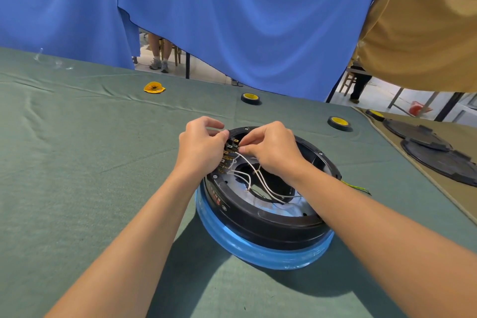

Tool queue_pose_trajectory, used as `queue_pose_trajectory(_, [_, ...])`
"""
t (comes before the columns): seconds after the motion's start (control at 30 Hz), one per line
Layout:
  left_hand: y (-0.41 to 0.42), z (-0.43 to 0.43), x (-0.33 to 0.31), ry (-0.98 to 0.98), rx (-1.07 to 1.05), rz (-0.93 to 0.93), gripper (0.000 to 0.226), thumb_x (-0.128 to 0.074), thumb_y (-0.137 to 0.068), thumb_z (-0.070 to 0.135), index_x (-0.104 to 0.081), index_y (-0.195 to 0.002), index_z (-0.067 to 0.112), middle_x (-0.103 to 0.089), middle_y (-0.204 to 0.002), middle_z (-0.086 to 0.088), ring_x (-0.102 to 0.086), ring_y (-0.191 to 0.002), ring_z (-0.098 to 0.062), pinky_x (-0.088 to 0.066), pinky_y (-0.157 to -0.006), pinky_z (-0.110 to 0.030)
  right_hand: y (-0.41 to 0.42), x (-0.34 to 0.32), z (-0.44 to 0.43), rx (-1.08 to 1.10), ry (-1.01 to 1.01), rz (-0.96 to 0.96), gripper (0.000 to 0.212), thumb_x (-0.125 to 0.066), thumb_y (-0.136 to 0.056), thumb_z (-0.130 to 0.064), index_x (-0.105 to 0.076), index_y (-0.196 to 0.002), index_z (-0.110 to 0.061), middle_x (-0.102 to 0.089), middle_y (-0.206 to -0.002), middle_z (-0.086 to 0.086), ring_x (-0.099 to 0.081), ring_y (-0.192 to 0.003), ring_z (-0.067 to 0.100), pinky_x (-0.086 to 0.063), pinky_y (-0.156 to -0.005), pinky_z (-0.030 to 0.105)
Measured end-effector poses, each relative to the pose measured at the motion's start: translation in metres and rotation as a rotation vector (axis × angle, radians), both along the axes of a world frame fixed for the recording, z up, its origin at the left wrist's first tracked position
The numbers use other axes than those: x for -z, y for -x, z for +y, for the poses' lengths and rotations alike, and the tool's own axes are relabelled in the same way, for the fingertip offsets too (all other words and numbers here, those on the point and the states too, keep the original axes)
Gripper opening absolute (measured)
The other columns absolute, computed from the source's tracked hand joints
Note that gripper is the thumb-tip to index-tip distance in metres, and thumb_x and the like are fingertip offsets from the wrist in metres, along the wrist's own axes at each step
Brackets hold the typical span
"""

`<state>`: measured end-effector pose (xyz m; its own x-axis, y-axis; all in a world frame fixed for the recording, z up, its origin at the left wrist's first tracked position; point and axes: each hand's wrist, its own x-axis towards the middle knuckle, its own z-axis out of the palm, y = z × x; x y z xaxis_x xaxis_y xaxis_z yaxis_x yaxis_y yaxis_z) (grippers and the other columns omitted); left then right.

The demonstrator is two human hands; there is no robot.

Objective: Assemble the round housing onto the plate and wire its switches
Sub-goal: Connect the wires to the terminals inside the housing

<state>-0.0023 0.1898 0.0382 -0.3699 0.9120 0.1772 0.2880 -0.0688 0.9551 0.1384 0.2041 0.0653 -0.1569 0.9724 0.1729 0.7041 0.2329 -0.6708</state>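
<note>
I read this as the wiring step. The round housing (271, 224), a black moulded-plastic ring, already sits on the plate (258, 253), whose rim shows under glossy blue film, on the green cloth table (77, 162) in front of me.

My left hand (200, 147) has its fingers curled, thumb and forefinger pinching the top of the switches (228, 152), a stacked bank with brass tabs on the housing's far-left inner wall. My right hand (273, 150) pinches the end of one of the thin white wires (263, 183) right at a tab. Whether that terminal is already seated I cannot tell; the fingertips hide it.

Next, I judge, comes a straight push onto the tab while the left hand braces the bank. The remaining wires loop loosely across the open centre.
</note>
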Motion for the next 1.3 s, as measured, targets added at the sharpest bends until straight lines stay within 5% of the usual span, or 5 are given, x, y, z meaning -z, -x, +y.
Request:
queue_pose_trajectory(0.53, [0.001,0.000,0.001,-0.011,0.006,-0.033,0.018,-0.069,-0.090,0.019,-0.066,-0.108,0.020,-0.073,-0.094,0.003,-0.067,-0.084,-0.017,-0.049,-0.069,-0.028,0.005,0.002,-0.004,0.046,-0.009,0.043,0.007,-0.079,-0.080,-0.018,-0.076,-0.084,-0.023,-0.073,-0.089,-0.002,-0.065,-0.099,0.017,-0.054,-0.091,0.042])
queue_pose_trajectory(0.73, [0.002,0.001,0.002,-0.009,0.022,-0.061,0.027,-0.069,-0.091,0.019,-0.061,-0.117,0.023,-0.071,-0.092,0.008,-0.065,-0.079,-0.016,-0.045,-0.060,-0.026,0.007,0.001,-0.004,0.110,-0.022,0.058,0.034,-0.082,-0.077,-0.021,-0.051,-0.091,-0.021,-0.072,-0.079,-0.006,-0.066,-0.093,0.017,-0.052,-0.087,0.044])
queue_pose_trajectory(1.0, [0.003,0.001,0.001,-0.003,0.013,-0.023,0.031,-0.068,-0.091,0.020,-0.060,-0.119,0.028,-0.067,-0.083,0.015,-0.064,-0.076,-0.012,-0.042,-0.048,-0.016,0.009,0.005,-0.001,0.073,-0.130,-0.088,0.040,-0.080,-0.079,-0.024,-0.040,-0.080,-0.030,-0.067,-0.077,-0.010,-0.065,-0.086,0.017,-0.052,-0.080,0.041])
queue_pose_trajectory(1.3, [0.002,0.001,0.001,-0.020,0.009,0.007,0.036,-0.067,-0.091,0.017,-0.060,-0.124,0.028,-0.068,-0.082,0.014,-0.067,-0.085,-0.017,-0.049,-0.060,-0.025,0.008,0.003,0.001,-0.010,-0.186,-0.136,0.034,-0.078,-0.080,-0.019,-0.044,-0.081,-0.026,-0.068,-0.079,-0.005,-0.065,-0.083,0.019,-0.052,-0.080,0.043])
